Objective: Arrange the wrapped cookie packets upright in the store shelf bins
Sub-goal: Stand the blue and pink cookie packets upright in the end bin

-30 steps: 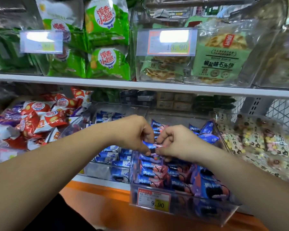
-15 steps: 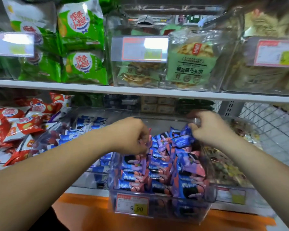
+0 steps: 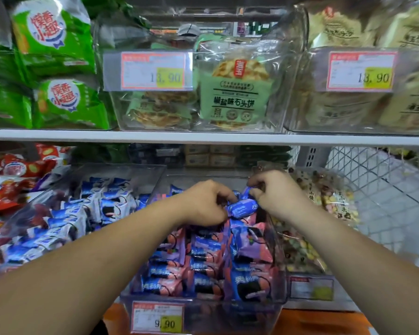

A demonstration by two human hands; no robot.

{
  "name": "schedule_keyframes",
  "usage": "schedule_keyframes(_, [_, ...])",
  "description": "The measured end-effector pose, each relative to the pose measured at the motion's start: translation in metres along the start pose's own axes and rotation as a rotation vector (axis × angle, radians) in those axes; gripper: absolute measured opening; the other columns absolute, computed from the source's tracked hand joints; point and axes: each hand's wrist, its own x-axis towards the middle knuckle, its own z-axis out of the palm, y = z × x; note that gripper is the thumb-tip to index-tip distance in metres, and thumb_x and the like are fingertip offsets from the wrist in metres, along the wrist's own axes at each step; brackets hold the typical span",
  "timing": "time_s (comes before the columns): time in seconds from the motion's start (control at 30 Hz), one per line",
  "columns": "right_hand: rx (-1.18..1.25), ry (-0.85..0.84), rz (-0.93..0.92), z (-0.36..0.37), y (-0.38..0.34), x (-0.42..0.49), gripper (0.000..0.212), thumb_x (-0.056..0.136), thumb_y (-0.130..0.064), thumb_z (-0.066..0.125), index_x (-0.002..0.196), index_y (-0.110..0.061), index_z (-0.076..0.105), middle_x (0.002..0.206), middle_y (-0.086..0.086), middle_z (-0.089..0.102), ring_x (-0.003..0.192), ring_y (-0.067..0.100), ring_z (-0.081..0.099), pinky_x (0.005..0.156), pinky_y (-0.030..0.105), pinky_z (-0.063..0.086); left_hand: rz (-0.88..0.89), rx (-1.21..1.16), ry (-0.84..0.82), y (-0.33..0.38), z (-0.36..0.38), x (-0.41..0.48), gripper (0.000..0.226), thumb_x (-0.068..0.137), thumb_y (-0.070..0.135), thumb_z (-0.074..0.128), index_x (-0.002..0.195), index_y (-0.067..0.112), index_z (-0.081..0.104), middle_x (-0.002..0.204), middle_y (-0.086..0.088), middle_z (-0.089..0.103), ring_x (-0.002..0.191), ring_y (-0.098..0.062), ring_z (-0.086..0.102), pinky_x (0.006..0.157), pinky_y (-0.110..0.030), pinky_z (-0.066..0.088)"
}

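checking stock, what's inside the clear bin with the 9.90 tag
The clear bin holds rows of blue-and-pink cookie packets, mostly upright. The left hand and right hand hold one blue packet above them. The hands cover the rear packets; the bin's bottom is hidden.

hands (image 3: pixel 203 204) (image 3: pixel 276 194): 2 | 13.90 price tags (image 3: pixel 153 71) (image 3: pixel 361 71): 2 | 9.90 price tag (image 3: pixel 157 319): 1 | cookie packets (image 3: pixel 242 209): dozens, uncountable

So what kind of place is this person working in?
Most likely a snack aisle in a shop. Clear bins hold wrapped cookie packets, printed price tags hang on the bin fronts, and a white shelf above carries more bagged snacks.
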Motion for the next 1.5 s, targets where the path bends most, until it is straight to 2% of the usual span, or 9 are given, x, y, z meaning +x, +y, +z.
schedule_keyframes(0.17, [0.015,0.174,-0.008,-0.007,-0.002,-0.005,0.016,0.095,-0.025,0.061,0.104,-0.027,0.075,0.113,0.008,0.070,0.102,0.035,0.067,0.085,0.040,0.056,-0.015,-0.193,0.008,0.002,-0.002,0.004,0.027,0.084,0.019,0.077,0.108,0.031,0.076,0.068,0.017,0.067,0.056,0.002,0.057,0.063,-0.012,0.046])
schedule_keyframes(0.47, [0.362,0.332,0.023,-0.020,-0.014,-0.020,0.012,0.099,-0.014,0.054,0.104,-0.019,0.063,0.093,0.000,0.068,0.091,0.024,0.065,0.078,0.029,0.046,0.034,-0.300,0.083,0.008,-0.001,-0.004,0.042,0.065,0.040,0.092,0.096,0.019,0.074,0.077,-0.007,0.066,0.069,-0.014,0.056,0.071,-0.036,0.050])
schedule_keyframes(0.6, [0.496,0.182,0.026,-0.031,-0.022,-0.037,0.007,0.103,-0.016,0.054,0.102,-0.022,0.059,0.088,-0.010,0.063,0.087,0.010,0.063,0.080,0.028,0.049,0.052,-0.097,0.019,0.001,-0.036,-0.042,0.050,0.080,0.045,0.083,0.126,0.034,0.065,0.097,-0.002,0.067,0.080,-0.019,0.065,0.080,-0.029,0.053])
schedule_keyframes(0.73, [0.592,0.014,-0.050,-0.030,-0.055,-0.060,0.014,0.104,-0.012,0.050,0.097,-0.023,0.057,0.056,-0.008,0.049,0.047,0.010,0.036,0.049,0.029,0.031,0.123,-0.148,-0.036,-0.011,-0.056,-0.090,0.048,0.094,0.038,0.071,0.134,0.057,0.053,0.123,0.008,0.068,0.108,-0.017,0.067,0.097,-0.026,0.053])
schedule_keyframes(0.93, [0.950,-0.030,0.147,-0.013,-0.094,-0.080,0.005,0.094,-0.015,0.068,0.090,-0.017,0.068,0.066,-0.003,0.069,0.064,0.018,0.063,0.069,0.038,0.056,0.088,-0.587,-0.087,-0.024,-0.076,-0.125,0.039,0.092,0.005,0.073,0.123,0.027,0.064,0.105,-0.014,0.071,0.089,-0.015,0.067,0.073,-0.026,0.056])
schedule_keyframes(1.1, [1.008,-0.042,0.185,-0.006,-0.097,-0.094,0.038,0.061,-0.037,0.091,0.087,-0.025,0.067,0.072,0.014,0.070,0.072,0.028,0.065,0.074,0.042,0.048,0.069,-0.801,-0.133,-0.034,-0.076,-0.137,0.047,0.090,-0.004,0.071,0.129,0.010,0.050,0.102,-0.023,0.074,0.089,-0.034,0.072,0.064,-0.031,0.059])
schedule_keyframes(1.23, [1.187,-0.092,0.187,0.001,-0.102,-0.104,0.032,0.088,-0.003,0.075,0.111,-0.016,0.057,0.086,0.016,0.077,0.072,0.027,0.073,0.057,0.032,0.056,0.088,-0.794,-0.202,-0.044,-0.075,-0.141,0.047,0.091,-0.005,0.068,0.135,0.007,0.053,0.121,-0.029,0.068,0.106,-0.034,0.066,0.084,-0.033,0.058])
schedule_keyframes(1.37, [1.197,-0.159,0.191,0.002,-0.103,-0.104,0.044,0.088,-0.002,0.075,0.124,-0.019,0.057,0.095,0.012,0.078,0.082,0.024,0.076,0.056,0.021,0.053,0.073,-0.780,-0.190,-0.049,-0.081,-0.145,0.042,0.090,0.000,0.073,0.129,0.006,0.060,0.120,-0.024,0.070,0.108,-0.029,0.066,0.092,-0.034,0.052])
schedule_keyframes(1.5, [1.187,-0.191,0.204,0.005,-0.099,-0.101,0.033,0.084,-0.004,0.079,0.115,-0.009,0.071,0.104,0.017,0.077,0.106,0.039,0.071,0.089,0.044,0.058,0.056,-0.639,-0.019,-0.048,-0.088,-0.151,0.034,0.087,0.018,0.080,0.119,0.022,0.070,0.087,-0.008,0.076,0.067,-0.016,0.063,0.056,-0.024,0.044])
